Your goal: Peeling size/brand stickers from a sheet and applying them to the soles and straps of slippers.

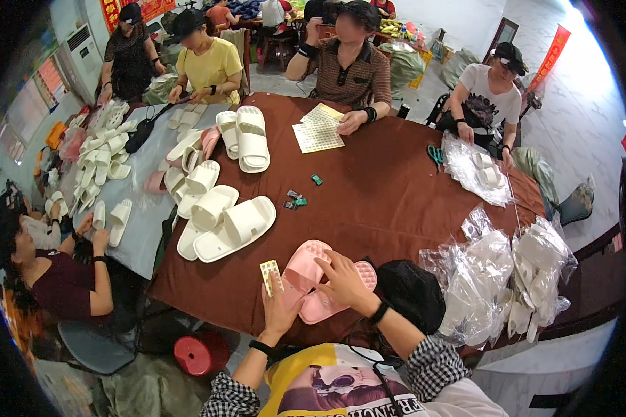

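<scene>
In front of me on the table lies a pair of pink slippers (306, 263) with quilted-looking insoles. My left hand (279, 309) is closed on a small yellowish sticker sheet (268, 275), held upright beside the slippers' left edge. My right hand (346, 281) reaches over the pair with its fingers spread, the fingertips at the strap of one slipper. Whether anything tiny sits under those fingertips cannot be seen. Several white slippers (235, 226) lie to the left of my hands.
A brown cloth (368, 187) covers the table. Bagged white slippers (476, 278) and a black cap-like object (410, 295) are at the right. Farther off lie small green packets (317, 179), sticker sheets (318, 132) and scissors (435, 156). Several people work around the tables. A red stool (200, 353) stands below.
</scene>
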A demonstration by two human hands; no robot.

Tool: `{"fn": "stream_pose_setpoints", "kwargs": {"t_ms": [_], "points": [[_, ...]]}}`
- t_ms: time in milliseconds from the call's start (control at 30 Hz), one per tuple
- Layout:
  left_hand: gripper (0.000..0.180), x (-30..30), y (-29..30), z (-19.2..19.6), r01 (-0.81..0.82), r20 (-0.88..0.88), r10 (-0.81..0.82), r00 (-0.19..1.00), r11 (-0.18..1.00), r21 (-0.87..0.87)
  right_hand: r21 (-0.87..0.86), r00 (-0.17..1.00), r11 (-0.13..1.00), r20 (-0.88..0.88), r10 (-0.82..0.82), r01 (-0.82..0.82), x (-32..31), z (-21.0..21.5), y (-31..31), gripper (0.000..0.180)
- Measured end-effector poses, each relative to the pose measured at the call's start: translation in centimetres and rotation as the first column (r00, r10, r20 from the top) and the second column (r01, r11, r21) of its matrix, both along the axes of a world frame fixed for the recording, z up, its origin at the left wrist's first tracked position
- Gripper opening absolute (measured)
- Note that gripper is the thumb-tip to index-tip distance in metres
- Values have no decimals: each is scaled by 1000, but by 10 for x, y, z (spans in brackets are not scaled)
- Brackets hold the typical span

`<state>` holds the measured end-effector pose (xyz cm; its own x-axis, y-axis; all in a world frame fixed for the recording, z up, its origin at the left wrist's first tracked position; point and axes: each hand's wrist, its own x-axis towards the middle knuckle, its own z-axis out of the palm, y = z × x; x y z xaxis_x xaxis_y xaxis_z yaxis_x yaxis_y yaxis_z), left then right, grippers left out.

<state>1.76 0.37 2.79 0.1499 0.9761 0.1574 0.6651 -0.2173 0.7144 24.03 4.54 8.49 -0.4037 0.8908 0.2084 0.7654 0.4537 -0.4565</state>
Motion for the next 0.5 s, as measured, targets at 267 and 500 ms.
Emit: {"fn": "stream_pose_setpoints", "kwargs": {"t_ms": [267, 500], "points": [[108, -17, 53, -2, -51, 151, 49, 987, 999, 3, -80, 889, 916, -220, -401, 393, 36, -20, -90, 78], [103, -20, 78, -6, 217, 81, -202, 976, 924, -314, -255, 910, 895, -106, -402, 366, 31, -35, -72, 83]]}}
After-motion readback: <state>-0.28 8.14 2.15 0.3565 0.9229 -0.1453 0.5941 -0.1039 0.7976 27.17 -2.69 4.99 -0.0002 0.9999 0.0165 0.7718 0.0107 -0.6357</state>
